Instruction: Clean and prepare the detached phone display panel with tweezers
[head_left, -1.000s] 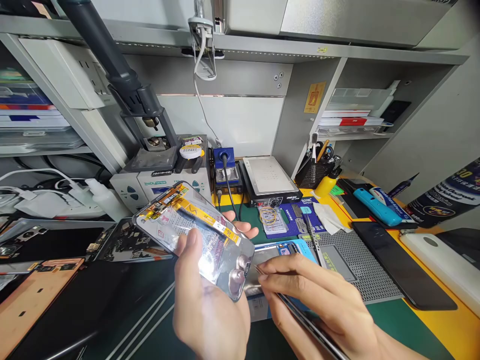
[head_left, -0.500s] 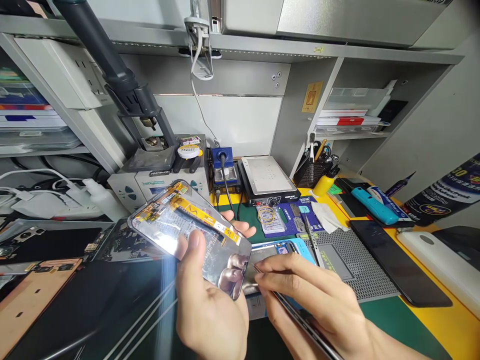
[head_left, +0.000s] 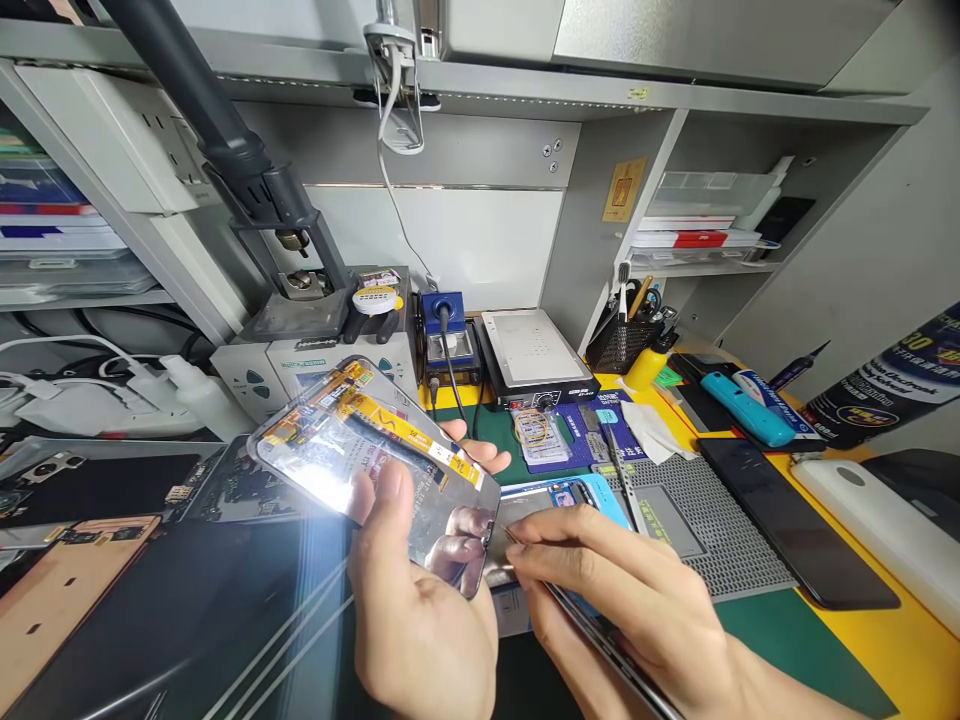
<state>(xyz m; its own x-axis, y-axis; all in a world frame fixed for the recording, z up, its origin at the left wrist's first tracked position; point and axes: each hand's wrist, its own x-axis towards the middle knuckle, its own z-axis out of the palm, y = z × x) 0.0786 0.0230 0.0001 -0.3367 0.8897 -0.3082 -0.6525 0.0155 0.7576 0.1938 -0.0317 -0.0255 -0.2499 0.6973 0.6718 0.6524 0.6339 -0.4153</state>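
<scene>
My left hand (head_left: 424, 620) is closed around a phone screen (head_left: 375, 455), tilted with its shiny metal back and orange flex cable toward me. The thumb presses on the near side, and fingertips show past the far edge. In my right hand (head_left: 622, 585) is a dark pair of tweezers (head_left: 592, 635), gripped like a pen. Their thin tips come close to the screen's lower right edge; I cannot tell whether they touch. Behind my hands, partly covered, a phone frame (head_left: 536, 495) lies on a light blue pad (head_left: 611, 495).
Another pair of tweezers (head_left: 625, 475) rests by the grey perforated mat (head_left: 739, 530). A dark phone (head_left: 795, 520) lies to the right. Behind stand a heating plate (head_left: 536, 345), a soldering station (head_left: 448, 345) and a black mesh pen holder (head_left: 622, 345). A copper-coloured phone part (head_left: 67, 610) lies left.
The view has shifted very slightly. Both hands keep almost the same pose, with the tweezer tips still at the screen's lower right edge.
</scene>
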